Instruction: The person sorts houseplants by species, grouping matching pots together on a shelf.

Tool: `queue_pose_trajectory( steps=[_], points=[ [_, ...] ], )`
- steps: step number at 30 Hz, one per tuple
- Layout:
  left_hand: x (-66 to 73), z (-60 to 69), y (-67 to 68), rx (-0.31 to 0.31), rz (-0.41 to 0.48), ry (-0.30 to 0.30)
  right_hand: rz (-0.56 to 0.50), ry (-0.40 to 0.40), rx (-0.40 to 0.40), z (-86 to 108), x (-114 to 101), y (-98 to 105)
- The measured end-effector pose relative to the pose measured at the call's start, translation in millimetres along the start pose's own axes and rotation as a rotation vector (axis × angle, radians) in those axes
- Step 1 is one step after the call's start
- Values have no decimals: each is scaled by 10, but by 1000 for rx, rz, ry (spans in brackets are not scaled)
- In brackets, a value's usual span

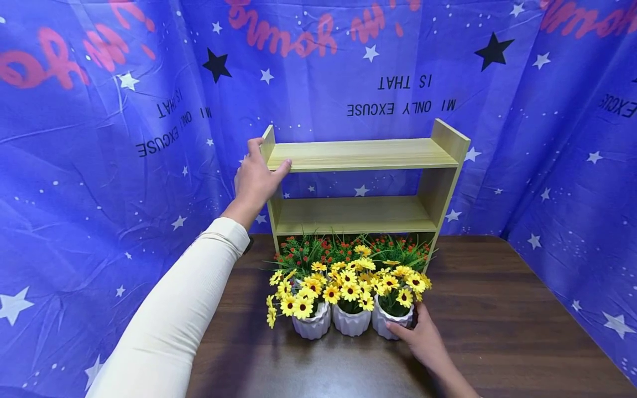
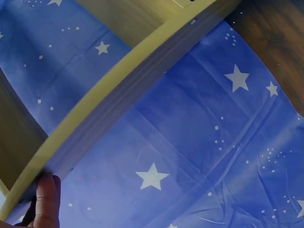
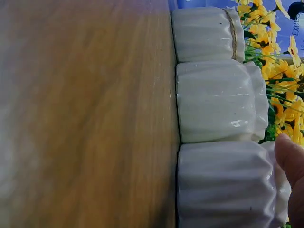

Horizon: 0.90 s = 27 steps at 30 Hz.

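A light wooden shelf stands at the back of the table. My left hand grips its left side panel near the top, thumb inside and fingers outside; in the left wrist view a finger lies on the panel's outer face. Three white fluted pots with yellow daisies stand in a row before the shelf. My right hand holds the right pot, thumb on its front; the other fingers are mostly hidden. Beside it are the middle pot and the left pot. The right thumb is at the nearest pot's rim.
Green plants with small red flowers fill the space under the lower shelf board, behind the daisies. The dark wooden table extends to the right. A blue curtain with stars and lettering hangs behind and at both sides.
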<state>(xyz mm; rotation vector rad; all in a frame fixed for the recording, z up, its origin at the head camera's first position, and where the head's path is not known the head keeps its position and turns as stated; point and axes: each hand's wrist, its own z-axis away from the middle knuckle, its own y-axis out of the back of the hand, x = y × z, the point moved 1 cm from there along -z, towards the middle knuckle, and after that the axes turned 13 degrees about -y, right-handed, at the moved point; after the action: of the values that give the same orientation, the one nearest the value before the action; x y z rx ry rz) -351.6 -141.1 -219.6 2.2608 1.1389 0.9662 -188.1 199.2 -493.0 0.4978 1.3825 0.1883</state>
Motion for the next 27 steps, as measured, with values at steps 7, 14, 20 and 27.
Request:
queue_pose_trajectory(
  steps=[7,14,20,27],
  points=[
    [-24,-9,0,-25,-22,19,8,-6,11,-43,-41,-61],
    [-30,-18,-19,-46,-26,11,-16,-10,27,-91,-27,-77],
    [-39,1,-39,-46,-22,10,-51,-42,44,-85,-30,-50],
    [-36,-6,-30,-27,-26,6,-87,-53,67,-62,-125,39]
  ],
)
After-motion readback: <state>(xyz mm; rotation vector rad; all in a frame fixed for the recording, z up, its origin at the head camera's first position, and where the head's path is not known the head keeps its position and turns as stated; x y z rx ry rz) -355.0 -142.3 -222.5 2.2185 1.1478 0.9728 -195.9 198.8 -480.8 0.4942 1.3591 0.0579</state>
